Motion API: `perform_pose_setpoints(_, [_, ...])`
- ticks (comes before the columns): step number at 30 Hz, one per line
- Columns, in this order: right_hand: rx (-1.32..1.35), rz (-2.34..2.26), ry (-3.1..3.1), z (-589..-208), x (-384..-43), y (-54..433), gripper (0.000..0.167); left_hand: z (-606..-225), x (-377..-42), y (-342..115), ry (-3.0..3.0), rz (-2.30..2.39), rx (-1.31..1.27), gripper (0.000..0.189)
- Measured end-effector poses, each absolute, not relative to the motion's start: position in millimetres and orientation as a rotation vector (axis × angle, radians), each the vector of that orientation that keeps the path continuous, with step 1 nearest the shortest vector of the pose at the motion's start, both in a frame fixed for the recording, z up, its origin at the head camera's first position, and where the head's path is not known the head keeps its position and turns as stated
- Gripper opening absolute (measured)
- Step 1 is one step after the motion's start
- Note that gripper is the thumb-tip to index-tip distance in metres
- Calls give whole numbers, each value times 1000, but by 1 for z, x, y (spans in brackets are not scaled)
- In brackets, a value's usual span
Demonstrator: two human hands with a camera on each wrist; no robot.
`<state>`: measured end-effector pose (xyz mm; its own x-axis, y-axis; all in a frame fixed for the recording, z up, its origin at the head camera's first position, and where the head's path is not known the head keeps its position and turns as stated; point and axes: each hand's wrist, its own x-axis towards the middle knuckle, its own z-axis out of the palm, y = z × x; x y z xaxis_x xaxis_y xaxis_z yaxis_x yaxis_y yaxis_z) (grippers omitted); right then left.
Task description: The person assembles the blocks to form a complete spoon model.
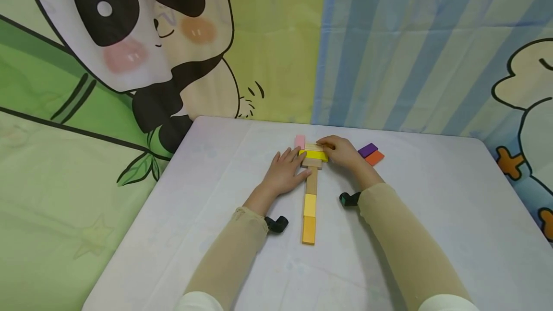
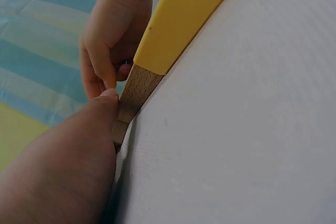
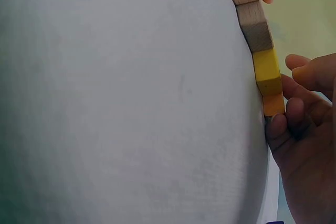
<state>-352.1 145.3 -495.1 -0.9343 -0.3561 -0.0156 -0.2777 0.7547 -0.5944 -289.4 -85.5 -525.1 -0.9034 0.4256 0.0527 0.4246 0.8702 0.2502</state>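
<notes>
Flat wooden blocks form a T-like layout on the white table. Its stem has an orange-yellow block (image 1: 308, 230), a lighter yellow block (image 1: 309, 205) and a tan block (image 1: 311, 181). Crosswise above lie a wood-coloured block (image 1: 312, 162), a bright yellow block (image 1: 313, 155) and a pale block (image 1: 313, 147). My left hand (image 1: 282, 172) lies with fingers spread, fingertips at the yellow block's left end, thumb touching the tan block. With bent fingers, my right hand (image 1: 341, 152) holds the pale block's right end; in the right wrist view its fingertips (image 3: 278, 124) touch the row's end.
A pink block (image 1: 300, 141) stands at the row's upper left. Right of my right hand, a purple block (image 1: 367, 150) and an orange-red block (image 1: 374, 158) lie side by side. Behind the table (image 1: 207, 181) hangs a printed curtain (image 1: 276, 52).
</notes>
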Motion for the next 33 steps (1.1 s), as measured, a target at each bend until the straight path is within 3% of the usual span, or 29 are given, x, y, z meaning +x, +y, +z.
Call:
perform_pose_setpoints(7, [-532, -947, 2850, -490, -347, 151, 42, -526, -292, -85, 3037, 399, 703, 71])
perform_pose_setpoints(13, [-445, -936, 2951, -486, -339, 155, 36, -524, -291, -86, 3028, 394, 690, 70])
perform_pose_setpoints(22, [-543, -826, 2928, -493, -338, 154, 31, -525, -289, -87, 3020, 376, 688, 71])
perform_pose_setpoints(33, [-430, -799, 2933, -481, -322, 165, 37, -525, -289, -88, 3014, 416, 696, 70])
